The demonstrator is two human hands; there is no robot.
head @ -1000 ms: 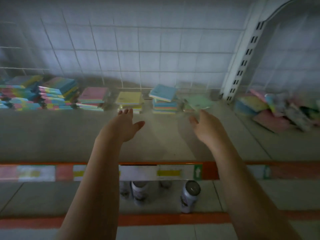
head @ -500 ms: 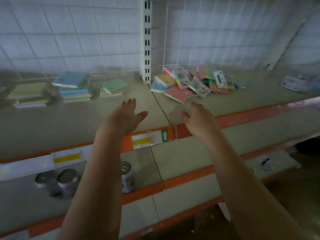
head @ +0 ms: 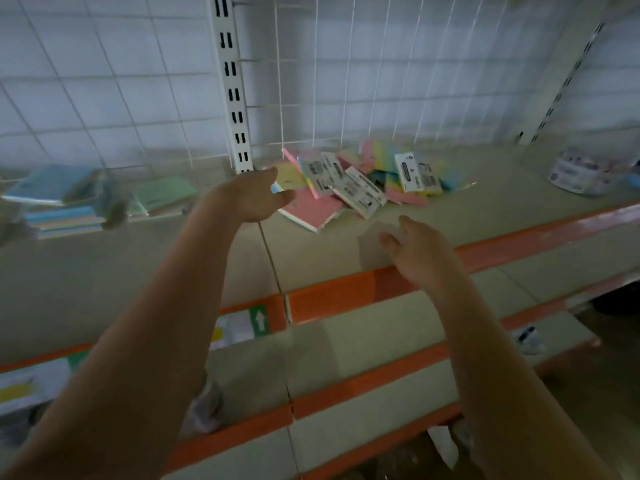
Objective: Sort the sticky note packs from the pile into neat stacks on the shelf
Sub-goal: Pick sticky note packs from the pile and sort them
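Reaching w/ both hands empty is where you stand now: your left hand (head: 254,195) has fingers spread and loose, holding nothing, fingertips just over the near-left edge of the jumbled pile of pastel sticky note packs (head: 360,181), and your right hand (head: 415,249) is likewise spread and empty, hanging near the orange front lip of the beige metal shelf (head: 502,202), short of the pile. The closest pack to your left fingertips is the pink square pack (head: 311,213), lying flat at the pile's front edge; just beyond it toward the right hand sit white-labelled packs (head: 363,192) tilted on top of others. Best bet, imo: take the pink one first since nothing seems to rest on most of it, thumb under the near edge, fingers on top, lift straight up so the leaning labelled packs don't slide. Use the right hand to steady the heap from its side, or pick a 2nd loose pack off the top, not from underneath. The neat stacks of blue and green packs (head: 69,199) are well off to the left of your left hand, past the white slotted upright (head: 235,98); blurred, so exact colour order there is hard to tell. Match colour before you set down, and square the edges.
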